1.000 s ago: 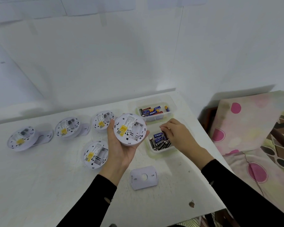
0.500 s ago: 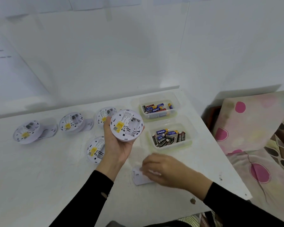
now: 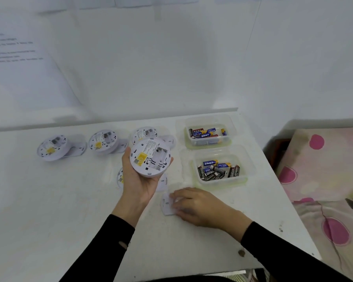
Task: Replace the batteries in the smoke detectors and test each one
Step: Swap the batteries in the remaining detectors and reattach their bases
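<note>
The left hand (image 3: 139, 186) holds a round white smoke detector (image 3: 150, 157) just left of the nearer battery tub (image 3: 244, 169), lifted above the white table (image 3: 49, 210). Fingers and thumb are curled round its rim. Its back faces up, showing a yellow label and an open battery bay.

In front of that tub, a little to its left, the right hand (image 3: 198, 206) lies palm down on a flat white cover plate (image 3: 166, 205). The fingers are blurred, so I cannot tell whether they grip it or only rest on it.

The tub holds loose black and blue batteries (image 3: 218, 169). Directly behind it sits a second tub (image 3: 231, 127) with blue and red ones. Three more detectors (image 3: 103, 142) stand in a row well left of the tub, backs up. A fifth detector (image 3: 120, 178) is mostly hidden under the left hand. Right of the tub, past the table edge, is pink-spotted bedding (image 3: 324, 169).
</note>
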